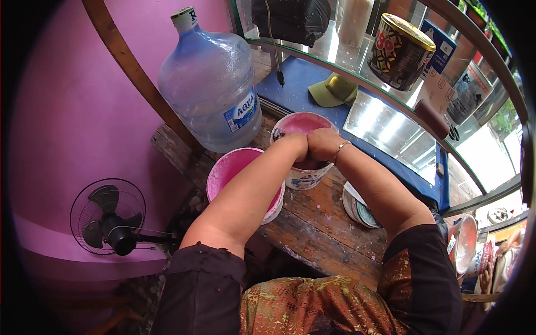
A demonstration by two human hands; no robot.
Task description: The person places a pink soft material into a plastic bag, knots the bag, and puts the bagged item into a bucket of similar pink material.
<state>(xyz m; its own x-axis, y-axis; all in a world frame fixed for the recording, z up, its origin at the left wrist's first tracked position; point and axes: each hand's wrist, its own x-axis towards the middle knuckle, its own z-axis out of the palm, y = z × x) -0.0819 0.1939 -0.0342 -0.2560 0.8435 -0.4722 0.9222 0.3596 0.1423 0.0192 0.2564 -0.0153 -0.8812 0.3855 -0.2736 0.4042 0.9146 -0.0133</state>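
My left hand (297, 145) and my right hand (322, 144) are close together, closed, over a white bucket (307, 180) with pink paint or liquid inside. Their fingers curl down out of sight. A dark bit of something (278, 134) shows beside my left hand at the bucket's rim; I cannot make out what my hands grip. Beneath my left forearm stands a second bucket (222, 172), pink inside, its right side partly covered by the arm. Flat round lids (357, 207) lie on the wooden bench under my right forearm.
A big blue water jug (206, 84) stands behind the buckets on the worn wooden bench (324, 220). A black fan (111, 223) is at the left. Beyond is a glass case with a tin (399, 53) on its shelf and a green cap (335, 90) inside. Another person's hand (487, 276) shows far right.
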